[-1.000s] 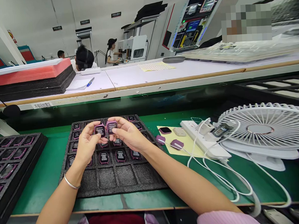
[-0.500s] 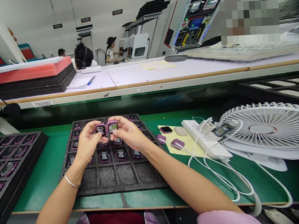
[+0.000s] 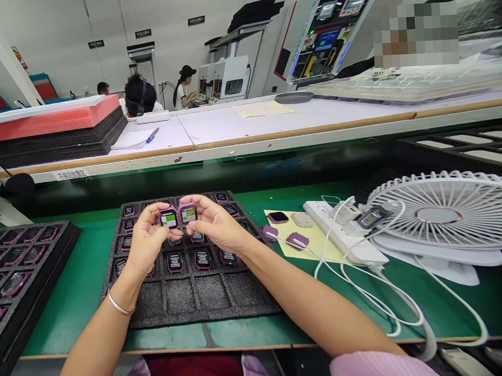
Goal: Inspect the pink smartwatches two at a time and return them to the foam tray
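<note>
Two purple smartwatch bodies without straps are held side by side above a black foam tray (image 3: 186,317). My left hand (image 3: 146,238) is closed around the left smartwatch (image 3: 168,218), its thumb at the lower edge of the screen. My right hand (image 3: 215,223) grips the right smartwatch (image 3: 188,213) between thumb and fingers. Both screens are lit with green and white patches. Beneath the hands, more purple watches (image 3: 202,259) lie in the tray's compartments, most showing lines of white text. The front row of compartments holds no watches where it can be seen. My hands hide part of the tray.
A second foam tray (image 3: 64,242) of watches lies at the left. To the right are a yellow sheet (image 3: 325,250) with several small devices, a white power strip (image 3: 346,239) with looping cables, and a white fan (image 3: 441,214). A raised shelf (image 3: 222,128) runs behind.
The left watch's screen has switched from white text to green and white patches. Both hands keep nearly the same place and hold.
</note>
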Available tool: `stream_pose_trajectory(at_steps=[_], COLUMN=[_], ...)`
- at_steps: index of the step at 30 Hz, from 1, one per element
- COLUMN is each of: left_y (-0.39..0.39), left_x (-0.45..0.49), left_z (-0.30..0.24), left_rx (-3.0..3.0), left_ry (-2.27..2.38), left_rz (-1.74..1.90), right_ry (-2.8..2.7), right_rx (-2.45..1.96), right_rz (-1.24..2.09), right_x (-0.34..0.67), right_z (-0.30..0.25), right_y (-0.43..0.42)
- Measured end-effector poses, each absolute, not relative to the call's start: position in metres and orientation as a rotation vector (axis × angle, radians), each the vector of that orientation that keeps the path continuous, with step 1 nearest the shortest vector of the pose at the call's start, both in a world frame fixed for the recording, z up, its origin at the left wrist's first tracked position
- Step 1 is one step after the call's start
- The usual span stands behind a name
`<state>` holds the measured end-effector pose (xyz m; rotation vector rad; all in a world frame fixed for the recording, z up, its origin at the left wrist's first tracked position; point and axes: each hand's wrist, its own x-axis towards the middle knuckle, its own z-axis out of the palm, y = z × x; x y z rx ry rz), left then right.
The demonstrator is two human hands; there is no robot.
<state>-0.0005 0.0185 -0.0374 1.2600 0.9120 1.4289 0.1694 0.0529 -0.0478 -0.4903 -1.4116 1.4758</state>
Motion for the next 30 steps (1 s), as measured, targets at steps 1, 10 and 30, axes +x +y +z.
stream_pose_trajectory(at_steps=[1,10,30], left_y=[0.0185,0.0183,0.0149], left_x=[-0.0002,-0.0006,-0.0005], left_z=[-0.0371,-0.036,-0.0342], left_rx=[1.261,1.183,1.218], left_ry=[0.909,0.947,0.942], left_rz=[1.426,1.381,1.387], right_ry=[-1.412,-1.252,-1.368], right_rx=[-0.494,-0.533,-0.505], right_rz=[1.468,1.584,1.498], right_x=[0.1691,0.1684,0.1704], right_z=[-0.0475,-0.0487,-0.0475], right_y=[0.0526,0.055,0.0522])
